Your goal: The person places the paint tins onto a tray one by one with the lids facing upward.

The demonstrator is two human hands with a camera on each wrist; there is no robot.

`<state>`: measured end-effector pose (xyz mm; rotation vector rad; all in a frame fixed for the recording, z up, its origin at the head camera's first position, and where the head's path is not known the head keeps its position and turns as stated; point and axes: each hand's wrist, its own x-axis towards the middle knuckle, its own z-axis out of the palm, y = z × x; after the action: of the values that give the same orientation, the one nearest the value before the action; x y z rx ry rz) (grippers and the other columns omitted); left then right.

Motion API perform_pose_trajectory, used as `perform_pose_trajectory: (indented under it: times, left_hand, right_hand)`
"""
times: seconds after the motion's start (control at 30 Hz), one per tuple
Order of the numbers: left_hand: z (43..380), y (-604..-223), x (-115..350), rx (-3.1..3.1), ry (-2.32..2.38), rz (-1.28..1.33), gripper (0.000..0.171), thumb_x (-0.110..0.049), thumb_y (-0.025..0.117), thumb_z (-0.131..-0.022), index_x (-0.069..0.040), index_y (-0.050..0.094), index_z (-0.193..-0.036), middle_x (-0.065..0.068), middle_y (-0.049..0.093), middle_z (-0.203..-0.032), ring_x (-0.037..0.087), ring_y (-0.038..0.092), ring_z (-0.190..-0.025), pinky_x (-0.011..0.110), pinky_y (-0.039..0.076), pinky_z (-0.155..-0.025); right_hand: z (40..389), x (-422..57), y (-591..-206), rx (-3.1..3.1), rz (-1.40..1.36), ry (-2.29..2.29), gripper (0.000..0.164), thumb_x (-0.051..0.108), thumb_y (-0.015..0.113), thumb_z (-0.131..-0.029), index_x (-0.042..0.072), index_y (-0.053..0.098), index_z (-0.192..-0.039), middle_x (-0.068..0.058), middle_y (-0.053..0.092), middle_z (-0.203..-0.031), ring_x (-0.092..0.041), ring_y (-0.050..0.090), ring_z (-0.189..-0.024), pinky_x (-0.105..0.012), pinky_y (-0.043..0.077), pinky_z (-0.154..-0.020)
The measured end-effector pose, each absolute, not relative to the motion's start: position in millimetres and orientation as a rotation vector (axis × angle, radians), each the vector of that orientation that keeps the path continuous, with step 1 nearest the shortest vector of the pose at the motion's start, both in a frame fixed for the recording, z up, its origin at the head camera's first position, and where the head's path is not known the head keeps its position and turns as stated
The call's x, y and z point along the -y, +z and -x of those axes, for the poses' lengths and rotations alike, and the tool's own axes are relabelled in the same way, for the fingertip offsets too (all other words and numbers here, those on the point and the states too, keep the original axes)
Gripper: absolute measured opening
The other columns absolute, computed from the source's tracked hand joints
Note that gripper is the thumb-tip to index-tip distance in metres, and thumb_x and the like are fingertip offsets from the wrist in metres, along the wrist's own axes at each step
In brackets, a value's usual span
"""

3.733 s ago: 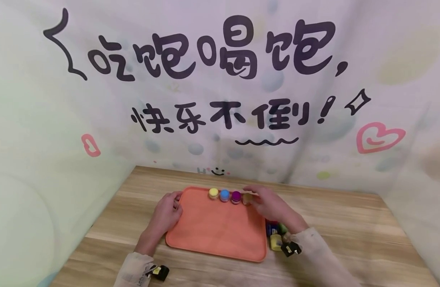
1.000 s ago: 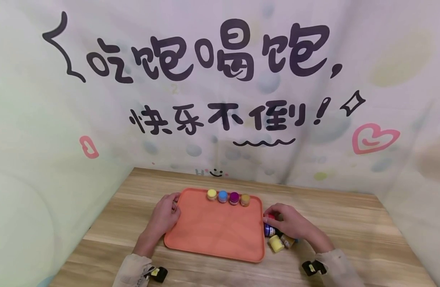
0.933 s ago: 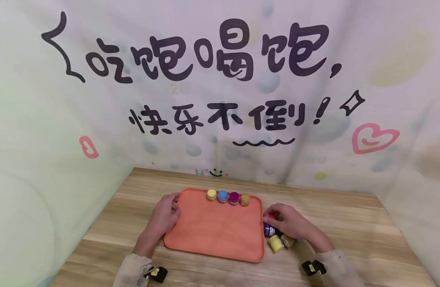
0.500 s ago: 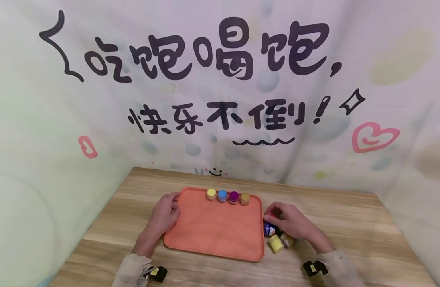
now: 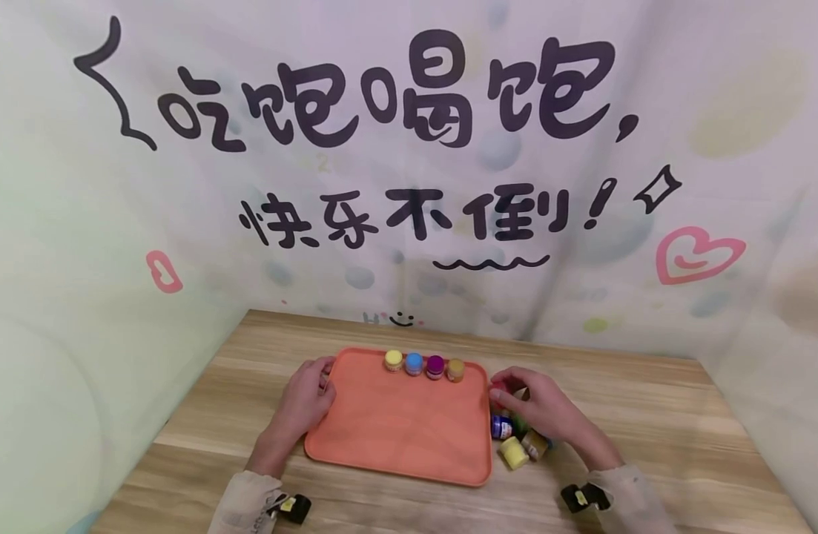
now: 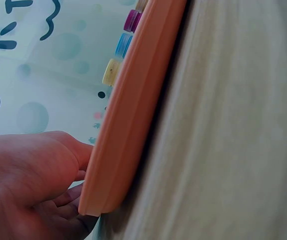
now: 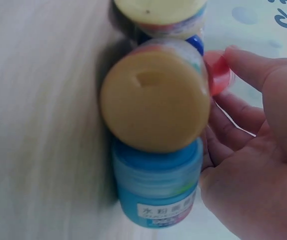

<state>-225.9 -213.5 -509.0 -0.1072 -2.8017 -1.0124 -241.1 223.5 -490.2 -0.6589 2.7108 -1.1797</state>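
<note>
My left hand (image 5: 306,397) grips the left rim of the orange tray (image 5: 395,430); in the left wrist view its fingers curl at the tray's edge. To the right of the tray, my right hand (image 5: 542,404) pinches a red paint jar (image 7: 219,74) between thumb and fingers, partly covered by them in the head view. Under and beside that hand lies a loose group of paint jars: a dark blue jar (image 5: 502,426), a pale yellow jar (image 5: 513,453), an ochre-capped jar (image 7: 153,102) and a bright blue jar (image 7: 156,185) with a printed label.
Along the tray's far edge stand a yellow jar (image 5: 394,361), a light blue jar (image 5: 414,363), a purple jar (image 5: 435,366) and an ochre jar (image 5: 456,369) in a row. The wooden table (image 5: 649,430) meets a printed cloth backdrop (image 5: 355,282) behind.
My right hand left the ochre jar on the tray and moved to the jars at the right. It has since drawn the red jar slightly up from the dark blue one. My left hand stays put.
</note>
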Motion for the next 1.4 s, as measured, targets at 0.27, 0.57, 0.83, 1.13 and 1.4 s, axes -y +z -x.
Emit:
perform_pose_trajectory:
  times: [0.27,0.57,0.83,1.13,1.4]
  left_hand:
    - [226,-511,215,2.794,-1.014,0.109,0.047,0.000,0.069,-0.096,0.004,0.064,-0.142,0.016,0.068,-0.111,0.020,0.066,-0.092,0.036,0.055,-0.080]
    - [227,-512,216,2.800,-1.009,0.092,0.048,0.000,0.069,-0.096,0.003,0.063,-0.143,0.016,0.068,-0.114,0.020,0.066,-0.091,0.036,0.056,-0.079]
    - [227,-512,217,2.787,-1.000,0.110,0.047,0.000,0.069,-0.095,0.004,0.064,-0.142,0.015,0.068,-0.111,0.019,0.066,-0.090,0.036,0.055,-0.080]
    - [227,-515,219,2.803,-1.007,0.083,0.048,-0.001,0.068,-0.096,0.002,0.063,-0.144,0.015,0.068,-0.115,0.019,0.065,-0.091,0.035,0.055,-0.079]
    - [228,-513,216,2.804,-1.022,0.079,0.048,-0.001,0.069,-0.097,0.002,0.063,-0.144,0.016,0.068,-0.119,0.020,0.067,-0.093,0.036,0.056,-0.079]
  right_hand:
    - [242,-215,-487,-2.725,0.620,-1.190,0.030,0.035,0.077,-0.101,0.014,0.076,-0.123,0.006,0.077,-0.107,-0.010,0.070,-0.097,-0.025,0.058,-0.076]
    - [243,-203,-485,-2.696,0.648,-1.203,0.033,0.028,0.076,-0.103,0.008,0.074,-0.129,0.000,0.078,-0.112,-0.013,0.073,-0.100,-0.023,0.061,-0.081]
    - [245,-196,-482,-2.612,0.741,-1.197,0.035,0.020,0.076,-0.102,0.001,0.073,-0.131,-0.007,0.079,-0.116,-0.015,0.076,-0.101,-0.027,0.064,-0.083]
    - [251,-182,-480,-2.702,0.908,-1.123,0.031,0.011,0.079,-0.097,0.005,0.076,-0.127,-0.003,0.078,-0.112,-0.012,0.073,-0.094,-0.024,0.061,-0.075]
    - [253,-172,-478,-2.764,1.003,-0.987,0.034,0.009,0.076,-0.100,0.009,0.075,-0.133,-0.003,0.076,-0.118,-0.008,0.069,-0.086,-0.023,0.058,-0.072]
